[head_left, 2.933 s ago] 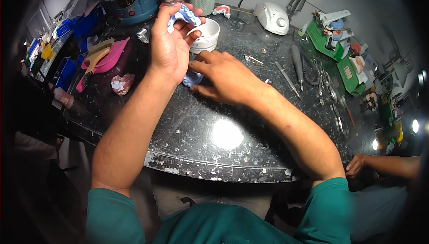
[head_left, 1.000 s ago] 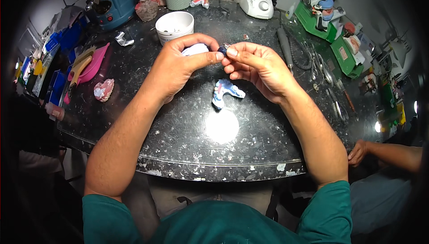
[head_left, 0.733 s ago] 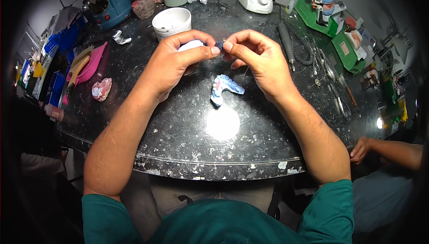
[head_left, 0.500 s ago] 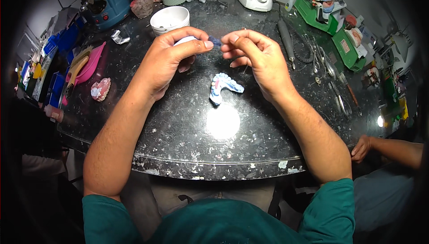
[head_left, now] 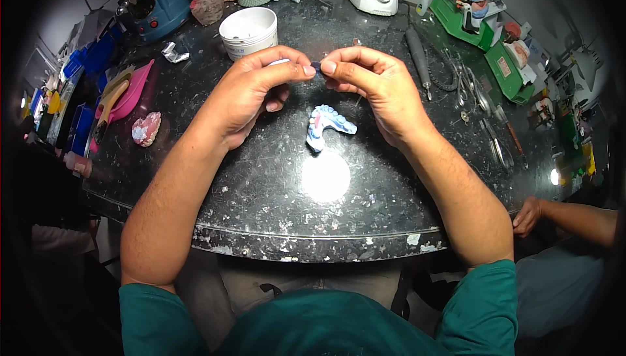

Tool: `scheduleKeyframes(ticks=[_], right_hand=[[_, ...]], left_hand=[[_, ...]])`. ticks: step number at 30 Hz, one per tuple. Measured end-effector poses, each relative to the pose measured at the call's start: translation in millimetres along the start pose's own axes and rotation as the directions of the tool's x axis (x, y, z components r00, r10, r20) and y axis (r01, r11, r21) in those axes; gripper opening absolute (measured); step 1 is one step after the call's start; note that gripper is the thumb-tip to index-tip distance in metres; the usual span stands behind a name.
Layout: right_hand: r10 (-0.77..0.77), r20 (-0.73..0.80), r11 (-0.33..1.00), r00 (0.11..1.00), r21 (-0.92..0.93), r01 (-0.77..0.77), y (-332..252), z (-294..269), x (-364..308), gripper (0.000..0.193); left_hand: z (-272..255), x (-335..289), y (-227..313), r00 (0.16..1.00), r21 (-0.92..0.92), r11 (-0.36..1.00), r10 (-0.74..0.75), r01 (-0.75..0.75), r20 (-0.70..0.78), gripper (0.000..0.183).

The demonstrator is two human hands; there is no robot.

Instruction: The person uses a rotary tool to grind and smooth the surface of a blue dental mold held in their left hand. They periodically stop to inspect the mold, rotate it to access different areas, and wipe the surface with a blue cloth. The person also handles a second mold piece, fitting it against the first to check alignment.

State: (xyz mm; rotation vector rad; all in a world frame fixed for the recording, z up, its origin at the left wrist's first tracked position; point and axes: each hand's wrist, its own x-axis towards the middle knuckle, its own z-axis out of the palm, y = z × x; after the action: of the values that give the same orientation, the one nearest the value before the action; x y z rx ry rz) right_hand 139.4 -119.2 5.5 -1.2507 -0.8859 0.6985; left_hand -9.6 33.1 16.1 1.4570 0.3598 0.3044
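Observation:
Above the bench, my left hand [head_left: 254, 89] and my right hand [head_left: 385, 85] meet fingertip to fingertip, both closed in a pinch. Between them is a small dark blue piece [head_left: 317, 67], too small to tell its kind. Something pale bluish-white [head_left: 279, 62] shows behind my left thumb, mostly hidden by the fingers. Below the hands, a horseshoe-shaped blue-and-white dental model [head_left: 332, 121] with a pink patch lies on the black bench, touched by neither hand.
A white tub [head_left: 249, 30] stands behind my left hand. To the left are a pink dustpan [head_left: 134, 92] and a pink-and-white dental model [head_left: 147, 129]. A grey handpiece [head_left: 416, 56], metal instruments [head_left: 469, 89] and green trays [head_left: 508, 72] lie right. Another person's hand [head_left: 527, 218] rests at the right edge.
My left hand has shifted slightly down and right, showing more of the white tub. My fingertips are closer together, and less of the blue piece shows. The dental model has stayed put.

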Motion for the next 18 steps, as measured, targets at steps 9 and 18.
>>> scheduleKeyframes(ticks=[9, 18], right_hand=[[-0.009, -0.055, 0.734, 0.998, -0.679, -0.031, 5, -24, 5, 0.027], [0.178, 0.225, 0.448, 0.958, -0.885, 0.124, -30, -10, -12, 0.03]], left_hand=[[-39, 10, 16, 0.983, -0.744, 0.668, 0.151, -0.026, 0.102, 0.066], [-38, 15, -8, 0.971, -0.697, 0.717, 0.162, 0.007, 0.176, 0.059]])
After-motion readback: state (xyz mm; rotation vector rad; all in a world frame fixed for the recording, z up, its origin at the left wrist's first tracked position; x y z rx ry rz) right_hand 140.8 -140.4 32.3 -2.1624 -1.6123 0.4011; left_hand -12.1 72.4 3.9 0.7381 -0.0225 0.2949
